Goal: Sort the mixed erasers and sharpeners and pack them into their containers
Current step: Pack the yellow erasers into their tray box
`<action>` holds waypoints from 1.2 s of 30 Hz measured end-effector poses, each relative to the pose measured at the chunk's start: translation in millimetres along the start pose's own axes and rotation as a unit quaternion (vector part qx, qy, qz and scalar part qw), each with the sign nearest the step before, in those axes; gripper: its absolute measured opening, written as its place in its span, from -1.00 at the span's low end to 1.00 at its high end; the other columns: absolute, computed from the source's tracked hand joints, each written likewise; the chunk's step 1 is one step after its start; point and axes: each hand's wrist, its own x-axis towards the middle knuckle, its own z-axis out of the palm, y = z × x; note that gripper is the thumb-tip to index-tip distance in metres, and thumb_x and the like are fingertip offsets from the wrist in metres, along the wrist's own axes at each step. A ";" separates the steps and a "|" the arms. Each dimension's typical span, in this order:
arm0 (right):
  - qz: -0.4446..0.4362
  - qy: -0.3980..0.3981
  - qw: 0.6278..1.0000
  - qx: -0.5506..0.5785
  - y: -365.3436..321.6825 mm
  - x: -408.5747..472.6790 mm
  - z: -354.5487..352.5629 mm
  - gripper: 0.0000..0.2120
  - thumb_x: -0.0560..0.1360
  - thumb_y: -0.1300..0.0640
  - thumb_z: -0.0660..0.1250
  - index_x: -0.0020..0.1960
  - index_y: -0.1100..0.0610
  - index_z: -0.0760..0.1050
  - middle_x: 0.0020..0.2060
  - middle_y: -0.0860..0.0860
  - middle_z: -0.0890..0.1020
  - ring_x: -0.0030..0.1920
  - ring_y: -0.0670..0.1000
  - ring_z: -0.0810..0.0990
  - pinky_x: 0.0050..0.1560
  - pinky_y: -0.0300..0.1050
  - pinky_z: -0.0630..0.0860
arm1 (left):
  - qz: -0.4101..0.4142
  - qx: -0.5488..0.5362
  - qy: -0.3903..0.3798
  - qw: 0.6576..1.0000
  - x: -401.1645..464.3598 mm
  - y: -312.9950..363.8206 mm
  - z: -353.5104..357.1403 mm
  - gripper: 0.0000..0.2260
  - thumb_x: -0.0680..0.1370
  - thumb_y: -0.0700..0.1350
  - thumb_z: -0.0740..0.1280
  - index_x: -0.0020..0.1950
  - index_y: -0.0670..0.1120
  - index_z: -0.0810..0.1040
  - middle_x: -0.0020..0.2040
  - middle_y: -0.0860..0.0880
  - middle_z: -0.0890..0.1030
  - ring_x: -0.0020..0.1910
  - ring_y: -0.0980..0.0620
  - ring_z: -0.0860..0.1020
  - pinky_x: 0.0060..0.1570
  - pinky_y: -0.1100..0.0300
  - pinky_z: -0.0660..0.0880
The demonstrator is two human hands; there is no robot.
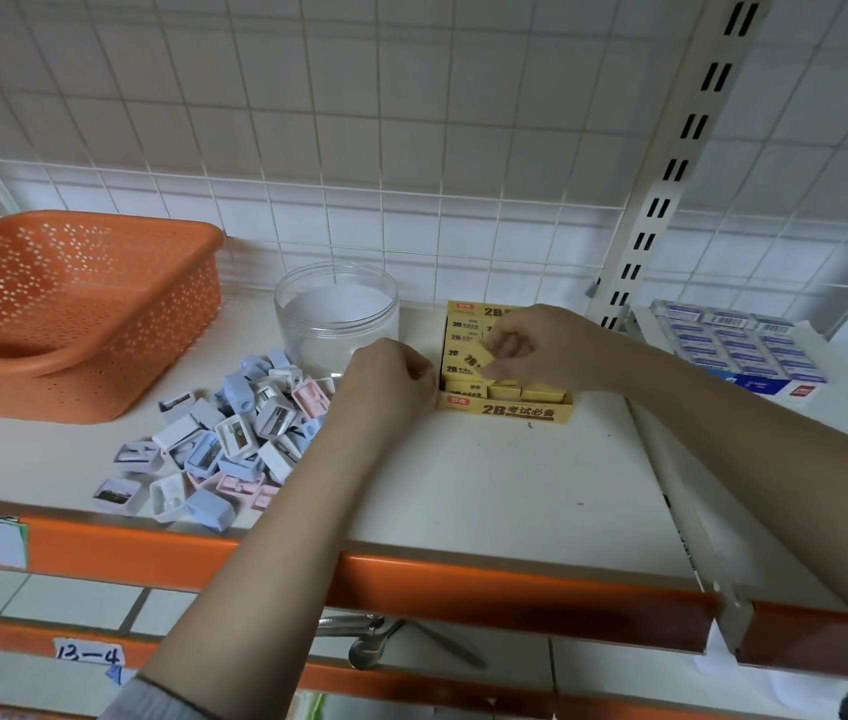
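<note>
A yellow eraser box [505,409] marked 2B stands on the white shelf, holding rows of yellow erasers. My right hand [541,340] is over the box and pinches one yellow eraser [479,362] tilted above the rows. My left hand [391,374] is curled at the box's left edge; whether it holds anything is hidden. A pile of several blue, pink and white sharpeners [235,433] lies to the left. Behind the pile stands a clear plastic jar [336,314] with nothing visible inside.
An orange perforated basket [74,314] sits at the far left of the shelf. A box of blue-wrapped erasers [739,345] stands at the right beyond a metal divider [681,501]. A wire grid forms the back wall. The shelf's orange front edge [463,579] runs below my arms.
</note>
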 end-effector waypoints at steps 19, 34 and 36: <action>0.152 0.113 0.976 -0.105 -8.7 9.1 32.0 -0.66 0.42 -0.11 0.42 -0.10 0.19 0.53 -0.17 0.04 0.62 -0.12 0.06 0.61 -0.13 -0.07 0.52 | -0.022 -0.024 -0.030 0.999 12.4 2.6 9.1 -0.65 0.54 -0.09 0.32 0.32 -0.10 0.48 0.09 -0.05 0.63 0.13 0.02 0.53 0.02 0.31 0.36; 0.175 0.099 0.977 0.067 -5.4 10.1 37.9 -0.68 0.38 0.02 0.49 -0.36 0.13 0.41 -0.41 -0.01 0.48 -0.34 -0.03 0.45 -0.31 -0.18 0.36 | -0.035 -0.006 -0.038 0.999 14.5 5.9 11.4 -0.80 0.56 -0.10 0.27 0.06 -0.07 0.66 -0.09 -0.08 0.66 -0.17 0.02 0.51 -0.24 0.29 0.33; 0.163 0.087 0.981 0.058 -6.5 9.8 36.3 -0.70 0.39 0.01 0.48 -0.34 0.13 0.44 -0.39 0.01 0.50 -0.29 -0.02 0.48 -0.29 -0.18 0.39 | -0.030 0.005 -0.043 0.999 16.2 6.7 11.7 -0.81 0.54 -0.10 0.29 0.05 -0.07 0.67 -0.10 -0.08 0.66 -0.16 0.01 0.52 -0.22 0.29 0.33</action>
